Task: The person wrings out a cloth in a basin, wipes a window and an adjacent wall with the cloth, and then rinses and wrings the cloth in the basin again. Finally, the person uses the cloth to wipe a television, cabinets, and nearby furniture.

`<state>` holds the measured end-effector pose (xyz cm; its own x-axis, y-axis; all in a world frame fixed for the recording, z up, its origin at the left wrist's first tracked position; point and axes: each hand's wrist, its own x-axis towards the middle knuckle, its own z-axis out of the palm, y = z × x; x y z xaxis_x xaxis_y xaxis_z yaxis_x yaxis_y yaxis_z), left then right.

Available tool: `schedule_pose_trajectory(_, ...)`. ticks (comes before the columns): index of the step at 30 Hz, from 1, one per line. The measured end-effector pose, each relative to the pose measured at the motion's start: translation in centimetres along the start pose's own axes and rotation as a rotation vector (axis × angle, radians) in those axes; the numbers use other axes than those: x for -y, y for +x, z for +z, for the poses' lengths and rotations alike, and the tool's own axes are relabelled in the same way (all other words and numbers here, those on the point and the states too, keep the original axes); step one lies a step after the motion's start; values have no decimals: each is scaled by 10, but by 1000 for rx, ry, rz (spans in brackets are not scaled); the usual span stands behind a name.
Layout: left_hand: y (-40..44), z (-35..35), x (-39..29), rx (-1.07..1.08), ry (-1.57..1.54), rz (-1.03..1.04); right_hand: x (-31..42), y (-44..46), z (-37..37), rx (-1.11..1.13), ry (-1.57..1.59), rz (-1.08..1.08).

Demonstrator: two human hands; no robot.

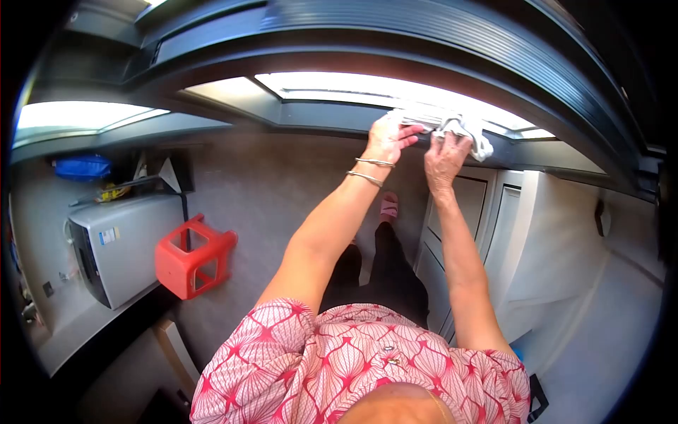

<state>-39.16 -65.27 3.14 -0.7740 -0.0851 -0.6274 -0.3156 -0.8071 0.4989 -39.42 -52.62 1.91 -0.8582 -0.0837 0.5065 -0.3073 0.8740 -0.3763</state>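
Pink-and-white patterned shirt occupies the near foreground of the head view, with both bare arms extended toward a dark grey window frame. A bunched white cloth lies along the lower edge of the bright window opening. The right hand is closed over its bulky end, fingers bent into the folds. The left hand, below two metal bangles, is beside the narrower end, fingers extended and slightly parted; whether it grips the fabric cannot be told. The hands are apart, close together along the frame.

Handling guidance: gather loose folds under the fingers, apply even pressure, and limit reach so that body weight stays over the feet. A trailing fold could catch on the frame edge.

Containers: the white panelled cabinet at right appears closed; contents are not visible. At left, a silver-grey box-shaped appliance with a dark front stands beside a red plastic stool; its interior is likewise hidden. A blue rounded object lies behind the appliance; its contents, if any, cannot be determined.
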Motion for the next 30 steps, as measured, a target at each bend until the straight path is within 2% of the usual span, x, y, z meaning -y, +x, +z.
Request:
schedule_pose_trajectory(5,-15,-68,-40,-133,-79,63,74,-13,24,47,47,-138)
schedule_pose_trajectory(7,-34,-79,-56,-279,-117,91,96,-13,36,40,146,-319)
schedule_pose_trajectory(9,-43,-106,-68,-367,-211,188,120,-25,56,299,127,-260)
schedule_pose_trajectory(10,-50,-118,-75,-434,-205,241,132,-28,66,233,162,-345)
schedule_pose_trajectory(14,-78,-173,-97,-389,-128,323,194,-18,74,344,318,-435)
schedule_pose_trajectory(15,-84,-177,-100,-406,-137,335,205,-18,76,452,302,-434)
schedule_pose_trajectory(17,-90,-180,-107,-395,-152,322,227,-16,82,336,234,-495)
schedule_pose_trajectory(18,-94,-177,-109,-426,-140,308,233,-14,82,591,214,-432)
schedule_pose_trajectory(21,-107,-164,-113,-401,-34,330,234,-7,83,534,273,-383)
schedule_pose_trajectory(22,-113,-156,-119,-427,6,345,235,-5,87,314,355,-396)
schedule_pose_trajectory(23,-116,-151,-125,-413,10,359,233,-7,98,294,356,-401)
schedule_pose_trajectory(25,-124,-148,-145,-306,-49,467,235,-11,108,330,655,-152)
schedule_pose_trajectory(26,-126,-149,-158,-281,-47,509,239,-7,101,459,830,-48)
schedule_pose_trajectory(29,-148,-146,-200,-171,-21,653,253,4,85,458,905,-144)
schedule_pose_trajectory(30,-144,-156,-218,-180,205,772,259,14,69,434,910,-200)
